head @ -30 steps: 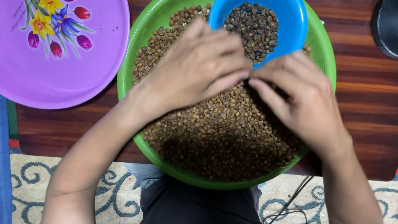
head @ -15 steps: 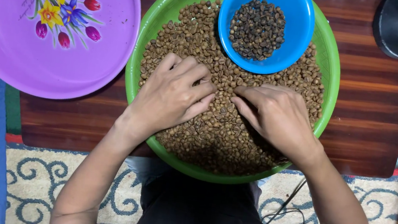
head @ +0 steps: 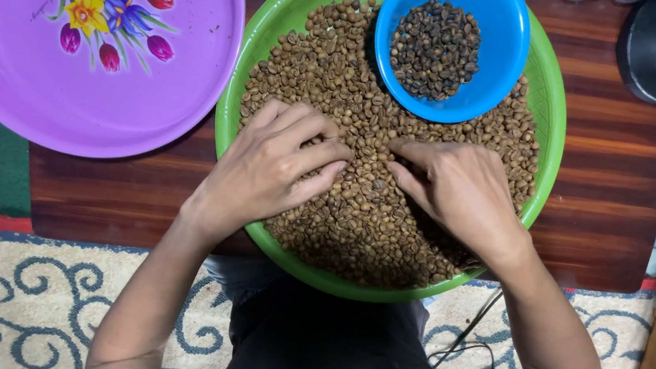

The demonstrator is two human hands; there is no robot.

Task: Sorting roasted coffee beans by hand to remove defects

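Here the left hand point(head: 276, 161) and right hand point(head: 457, 188) both lie palm-down on the heap of brown coffee beans point(head: 359, 205) that fills the green basin point(head: 541, 177) on the wooden worktop point(head: 609, 202), fingers loosely spread and gripping nothing, their fingertips near each other at the basin's middle. A small blue bowl point(head: 503, 14) of darker beans point(head: 436, 38) sits on the heap at the basin's far side. A purple floral tray point(head: 15, 88) lies well to the left.
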